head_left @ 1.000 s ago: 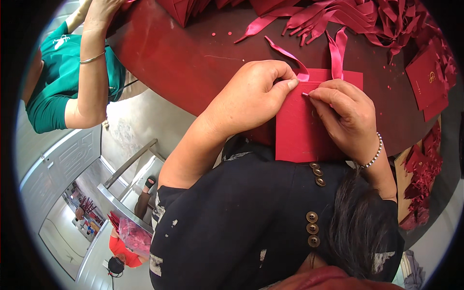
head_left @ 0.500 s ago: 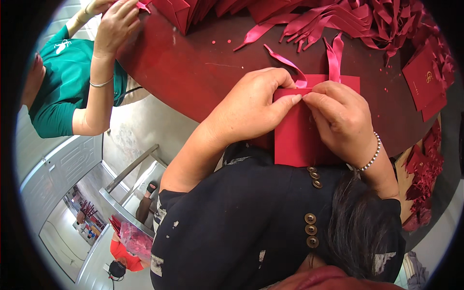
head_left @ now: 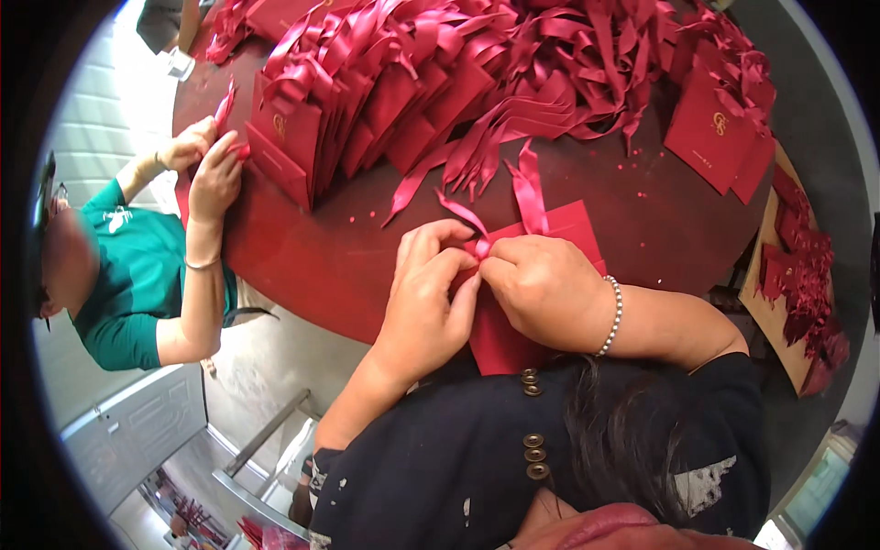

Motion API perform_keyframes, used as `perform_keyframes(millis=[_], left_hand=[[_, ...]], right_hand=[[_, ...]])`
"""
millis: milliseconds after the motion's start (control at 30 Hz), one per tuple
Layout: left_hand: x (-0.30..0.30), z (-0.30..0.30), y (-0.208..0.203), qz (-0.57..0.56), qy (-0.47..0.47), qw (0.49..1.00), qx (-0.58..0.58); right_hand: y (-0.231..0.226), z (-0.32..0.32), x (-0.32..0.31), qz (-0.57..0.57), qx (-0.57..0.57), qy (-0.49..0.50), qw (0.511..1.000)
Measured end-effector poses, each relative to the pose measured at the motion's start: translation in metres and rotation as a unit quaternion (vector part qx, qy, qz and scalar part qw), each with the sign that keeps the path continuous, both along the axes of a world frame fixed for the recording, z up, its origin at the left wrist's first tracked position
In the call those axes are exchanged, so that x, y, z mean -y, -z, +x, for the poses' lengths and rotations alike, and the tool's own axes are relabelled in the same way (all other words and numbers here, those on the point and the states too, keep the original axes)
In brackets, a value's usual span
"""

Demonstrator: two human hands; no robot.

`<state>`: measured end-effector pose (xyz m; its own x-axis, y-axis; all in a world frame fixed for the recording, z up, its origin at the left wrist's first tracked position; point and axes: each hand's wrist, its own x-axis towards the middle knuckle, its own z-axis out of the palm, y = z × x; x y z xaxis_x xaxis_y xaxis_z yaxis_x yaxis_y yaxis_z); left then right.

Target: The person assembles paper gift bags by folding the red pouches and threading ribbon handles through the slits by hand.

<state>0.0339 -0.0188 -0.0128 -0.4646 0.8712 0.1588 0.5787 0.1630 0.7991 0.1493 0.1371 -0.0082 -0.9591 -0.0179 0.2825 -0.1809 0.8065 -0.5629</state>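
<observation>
A flat red paper bag [head_left: 504,341] lies at the table's near edge, against my front. Two pink ribbon ends rise from its top: a left ribbon [head_left: 469,215] and a right ribbon [head_left: 529,197]. My left hand [head_left: 423,298] is closed in a pinch, thumb and forefinger at the base of the left ribbon. Meeting it there, my right hand [head_left: 550,286] pinches the same ribbon and covers part of the bag's upper edge. The exact spot between the fingertips is hidden.
Many red bags [head_left: 302,137] with pink ribbons [head_left: 532,110] are heaped across the far side of the round dark-red table [head_left: 302,266]. More bags [head_left: 720,128] lie at right, others on a side board [head_left: 770,302]. A co-worker in green [head_left: 147,284] handles a ribbon at left.
The view has shifted, showing more of the table's far side. My right hand has turned, its forearm now coming in from the right. Both hands' fingertips have closed in at the left ribbon's base.
</observation>
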Motion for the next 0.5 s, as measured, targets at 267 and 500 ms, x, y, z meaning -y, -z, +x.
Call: perform_keyframes(millis=[267, 500], left_hand=[[0.000, 0.002, -0.008, 0.009, -0.004, 1.000, -0.025], [-0.003, 0.006, -0.018, 0.049, 0.004, 0.998, -0.046]], right_hand=[[-0.007, -0.003, -0.028, -0.080, 0.047, -0.056, 0.994], [-0.028, -0.010, -0.049, -0.154, 0.117, -0.091, 0.977]])
